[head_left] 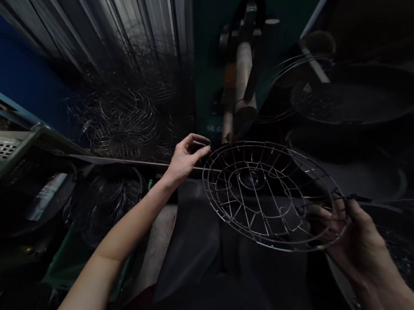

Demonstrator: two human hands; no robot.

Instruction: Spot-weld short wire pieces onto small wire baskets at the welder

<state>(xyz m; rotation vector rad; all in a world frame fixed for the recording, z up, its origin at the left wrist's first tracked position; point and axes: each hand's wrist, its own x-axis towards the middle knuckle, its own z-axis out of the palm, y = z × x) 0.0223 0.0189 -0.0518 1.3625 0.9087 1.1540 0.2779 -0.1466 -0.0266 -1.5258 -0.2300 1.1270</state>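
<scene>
A round wire grille (268, 196), like a fan guard, is held level in the centre-right of the frame over a dark lap. The left hand (185, 160) pinches its left rim between thumb and fingers. The right hand (356, 238), at right, has its grip closed around the opposite rim. A heap of tangled wire rings (128, 114) fills the upper left.
</scene>
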